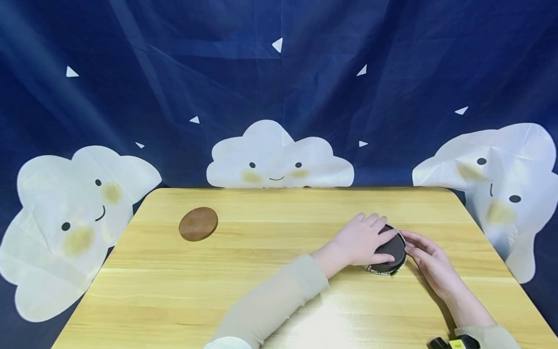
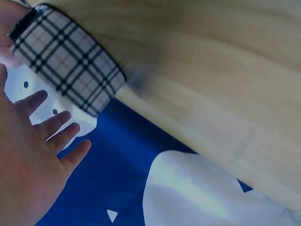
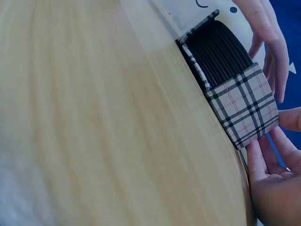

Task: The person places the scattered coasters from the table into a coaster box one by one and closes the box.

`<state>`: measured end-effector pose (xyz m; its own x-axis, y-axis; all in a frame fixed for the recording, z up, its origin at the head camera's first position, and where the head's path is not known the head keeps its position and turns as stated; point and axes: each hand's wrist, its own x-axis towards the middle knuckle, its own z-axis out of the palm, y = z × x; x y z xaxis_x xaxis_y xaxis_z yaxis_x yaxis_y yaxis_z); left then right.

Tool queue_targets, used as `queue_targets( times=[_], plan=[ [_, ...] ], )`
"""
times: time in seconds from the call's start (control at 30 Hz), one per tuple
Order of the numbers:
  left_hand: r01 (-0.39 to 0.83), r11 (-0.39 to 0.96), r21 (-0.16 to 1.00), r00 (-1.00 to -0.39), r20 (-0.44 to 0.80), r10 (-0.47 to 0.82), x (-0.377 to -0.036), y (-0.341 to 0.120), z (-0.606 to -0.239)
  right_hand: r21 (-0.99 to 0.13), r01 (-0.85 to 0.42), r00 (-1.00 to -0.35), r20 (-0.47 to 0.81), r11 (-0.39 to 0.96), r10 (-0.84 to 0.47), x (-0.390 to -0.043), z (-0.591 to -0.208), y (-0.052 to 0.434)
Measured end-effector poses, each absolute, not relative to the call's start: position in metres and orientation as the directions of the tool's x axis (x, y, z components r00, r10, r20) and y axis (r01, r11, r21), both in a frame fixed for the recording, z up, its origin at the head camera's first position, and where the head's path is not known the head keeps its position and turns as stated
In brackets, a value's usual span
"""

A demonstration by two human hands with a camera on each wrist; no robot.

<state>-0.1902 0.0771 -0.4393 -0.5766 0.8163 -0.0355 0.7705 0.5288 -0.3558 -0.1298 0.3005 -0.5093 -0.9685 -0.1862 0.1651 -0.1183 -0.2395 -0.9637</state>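
Observation:
A round plaid holder point(image 1: 389, 267) stands on the right part of the wooden table point(image 1: 261, 291), with a stack of dark round coasters point(image 1: 392, 248) inside it. My left hand point(image 1: 370, 235) lies across the stack's left side with straight fingers. My right hand point(image 1: 414, 245) touches the holder's right wall with extended fingers. In the right wrist view the plaid holder point(image 3: 244, 106) shows the ribbed dark coasters point(image 3: 218, 47), with my right hand point(image 3: 273, 150) at its lower edge and the left hand's fingers point(image 3: 265, 42) beyond it. The left wrist view shows my left hand point(image 2: 51, 127) spread beside the plaid holder point(image 2: 70, 61).
A single brown round coaster point(image 1: 198, 223) lies flat at the table's far left. A dark blue cloth backdrop point(image 1: 279, 87) with white cloud shapes hangs behind and around the table. A black and yellow device point(image 1: 455, 343) sits at the right wrist.

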Motion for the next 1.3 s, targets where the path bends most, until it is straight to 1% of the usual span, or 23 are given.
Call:
queue_targets(
  times=[0.23, 0.4, 0.6, 0.83, 1.07, 1.3],
  plan=[
    [0.768, 0.55, -0.328, -0.578, 0.013, 0.816, -0.194, 0.06, -0.434, -0.957, -0.124, -0.969, 0.174, -0.263, -0.177, -0.129, -0.512, 0.301],
    [0.758, 0.573, -0.312, -0.594, 0.032, 0.804, -0.198, 0.042, -0.431, -0.951, -0.131, -0.967, 0.184, -0.278, -0.174, -0.127, -0.512, 0.3],
    [0.749, 0.602, -0.278, -0.624, 0.012, 0.782, -0.203, 0.017, -0.43, -0.95, -0.133, -0.967, 0.186, -0.284, -0.172, -0.125, -0.511, 0.3],
    [0.739, 0.632, -0.234, -0.645, 0.024, 0.764, -0.207, -0.015, -0.436, -0.949, -0.129, -0.97, 0.181, -0.287, -0.163, -0.127, -0.511, 0.3],
    [0.71, 0.678, -0.187, -0.686, 0.03, 0.727, -0.209, -0.049, -0.438, -0.955, -0.118, -0.972, 0.168, -0.273, -0.167, -0.129, -0.509, 0.299],
    [0.671, 0.717, -0.187, -0.726, 0.028, 0.687, -0.208, -0.085, -0.447, -0.957, -0.115, -0.97, 0.166, -0.267, -0.175, -0.129, -0.509, 0.299]
  ],
)
